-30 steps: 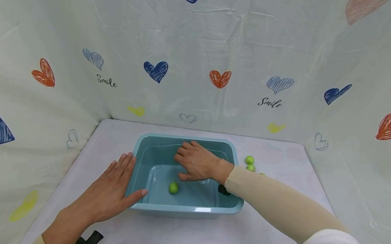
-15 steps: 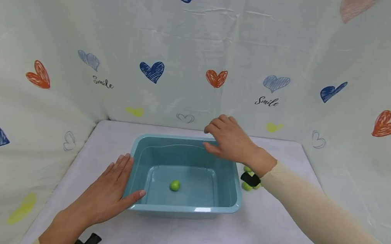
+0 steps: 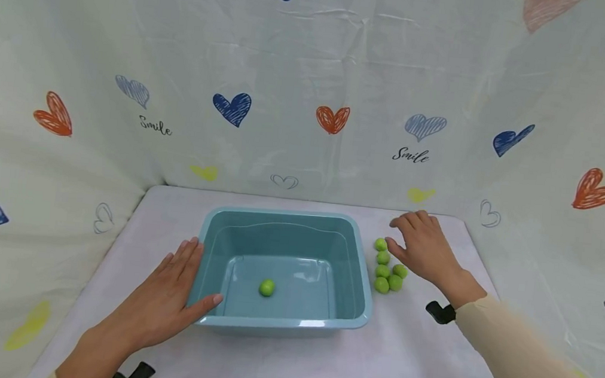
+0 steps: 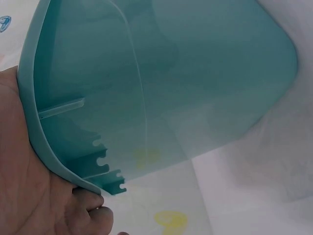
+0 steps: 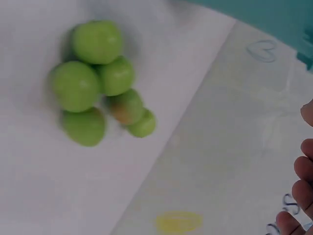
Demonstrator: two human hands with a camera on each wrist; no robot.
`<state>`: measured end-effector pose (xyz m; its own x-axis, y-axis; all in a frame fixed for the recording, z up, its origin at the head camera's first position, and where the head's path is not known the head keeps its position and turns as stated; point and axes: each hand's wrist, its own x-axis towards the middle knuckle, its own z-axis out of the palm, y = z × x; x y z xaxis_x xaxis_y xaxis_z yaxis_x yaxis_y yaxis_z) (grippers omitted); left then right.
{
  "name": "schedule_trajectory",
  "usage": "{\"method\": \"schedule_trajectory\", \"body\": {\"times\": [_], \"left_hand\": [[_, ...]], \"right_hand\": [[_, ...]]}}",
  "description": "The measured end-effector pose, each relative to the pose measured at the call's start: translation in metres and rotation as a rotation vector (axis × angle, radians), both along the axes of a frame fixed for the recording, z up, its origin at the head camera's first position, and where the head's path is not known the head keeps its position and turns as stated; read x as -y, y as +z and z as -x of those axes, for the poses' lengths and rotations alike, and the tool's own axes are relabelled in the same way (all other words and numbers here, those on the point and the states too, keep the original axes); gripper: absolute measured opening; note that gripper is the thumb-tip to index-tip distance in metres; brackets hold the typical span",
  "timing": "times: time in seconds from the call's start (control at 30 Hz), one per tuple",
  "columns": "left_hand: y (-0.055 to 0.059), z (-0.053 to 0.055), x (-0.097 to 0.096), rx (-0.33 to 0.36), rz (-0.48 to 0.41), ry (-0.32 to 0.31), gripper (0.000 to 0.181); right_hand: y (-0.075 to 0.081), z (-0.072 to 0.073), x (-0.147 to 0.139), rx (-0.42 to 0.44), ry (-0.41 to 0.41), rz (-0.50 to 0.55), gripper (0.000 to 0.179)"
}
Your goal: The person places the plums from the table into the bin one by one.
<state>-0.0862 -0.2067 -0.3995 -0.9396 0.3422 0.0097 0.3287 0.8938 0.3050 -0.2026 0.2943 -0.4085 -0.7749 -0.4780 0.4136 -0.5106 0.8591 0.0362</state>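
A blue-green plastic basin [image 3: 280,324] stands on the table with one small round green fruit [image 3: 267,287] on its floor. My left hand [image 3: 154,302] rests along the basin's left rim, fingers straight and thumb over the front left corner; in the left wrist view the palm [image 4: 24,181] lies against the rim. To the right of the basin, several more green fruits [image 3: 382,271] lie in a cluster, one with a brownish patch in the right wrist view. My right hand [image 3: 426,251] is raised just right of the cluster's far end, fingers loosely bent with nothing between them.
A white cloth covers the table [image 3: 287,368]. Behind and at the sides hangs a pale curtain [image 3: 292,62] printed with hearts, close to the table's back edge. Each wrist wears a black strap mount, the right one [image 3: 440,313] seen beside the cluster.
My right hand has come up out of the basin and swung right, past its rim, to the fruits on the table. The left hand has stayed on the rim.
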Motion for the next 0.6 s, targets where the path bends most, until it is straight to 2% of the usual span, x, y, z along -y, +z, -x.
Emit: {"method": "schedule_trajectory", "body": {"times": [0.13, 0.27, 0.43, 0.6], "left_hand": [[0.000, 0.000, 0.000, 0.001, -0.004, 0.001, 0.106], [0.000, -0.001, 0.000, 0.004, -0.006, 0.002, 0.106], [0.000, -0.001, 0.000, 0.008, -0.010, 0.004, 0.106], [-0.001, 0.000, 0.000, 0.007, -0.007, 0.005, 0.105]], "right_hand": [[-0.033, -0.010, -0.026, 0.034, -0.044, -0.045, 0.034], [-0.057, -0.016, -0.047, 0.056, -0.058, -0.096, 0.036], [-0.077, -0.016, -0.065, 0.109, -0.073, -0.163, 0.043], [-0.092, -0.013, -0.073, 0.155, -0.036, -0.264, 0.050]]}}
